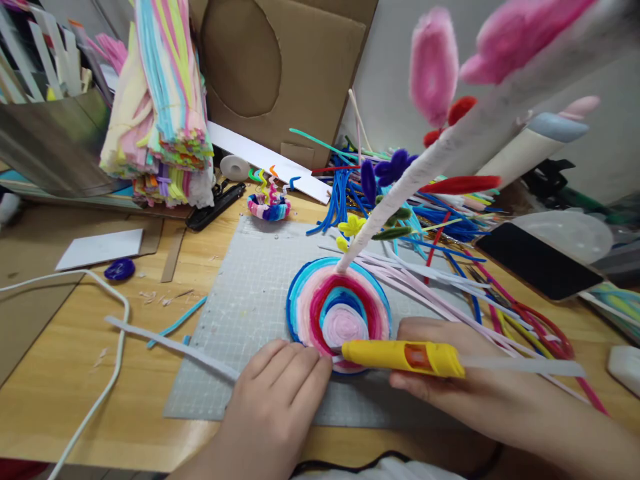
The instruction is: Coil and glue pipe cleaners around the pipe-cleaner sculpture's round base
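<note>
A round disc (305,300) ringed in blue, pink, red and white lies on the grey cutting mat (220,333). From its far edge a white wrapped stem (395,197) rises, bearing yellow, green, purple, red and pink fuzzy shapes. My left hand (280,387) rests at the disc's near left edge, fingers closed on a pale strip (185,348) that trails left. My right hand (440,373) grips a yellow glue gun (400,357), with a glue stick out of its back. The gun's nozzle is at the disc's near part, by my left fingertips.
Pipe cleaner bundles (170,113) stand beside a metal container (60,140) at the back left. A small colourful ring (269,207) sits behind the mat. Loose pipe cleaners, red-handled scissors (550,330) and a phone (540,260) lie right. A white cable (123,333) crosses the left side.
</note>
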Available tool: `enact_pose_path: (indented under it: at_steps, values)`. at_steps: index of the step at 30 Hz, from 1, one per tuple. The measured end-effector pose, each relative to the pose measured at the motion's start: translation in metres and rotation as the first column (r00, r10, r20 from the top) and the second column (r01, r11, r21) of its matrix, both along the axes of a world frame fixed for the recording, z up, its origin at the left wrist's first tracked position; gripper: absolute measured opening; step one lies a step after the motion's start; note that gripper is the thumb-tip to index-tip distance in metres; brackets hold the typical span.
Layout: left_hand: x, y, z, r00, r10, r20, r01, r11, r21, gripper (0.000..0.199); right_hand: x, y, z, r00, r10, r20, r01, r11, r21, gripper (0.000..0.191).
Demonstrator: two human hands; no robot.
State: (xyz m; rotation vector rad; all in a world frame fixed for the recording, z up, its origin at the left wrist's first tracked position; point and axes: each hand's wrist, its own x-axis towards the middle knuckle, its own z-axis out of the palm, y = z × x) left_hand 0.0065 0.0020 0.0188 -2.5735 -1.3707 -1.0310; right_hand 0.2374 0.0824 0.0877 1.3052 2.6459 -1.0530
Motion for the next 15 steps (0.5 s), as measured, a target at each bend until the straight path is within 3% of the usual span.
enact_pose_path:
  at_steps: [15]
  values:
    - [-0.0012, 0.0003, -0.0010, 1.000, -0.003, -0.020, 0.003, 1.000, 0.003, 0.029, -0.0097, 0.0052, 0.0026, 0.999, 0.027, -0.036, -0.027, 1.000, -0.006, 0.023]
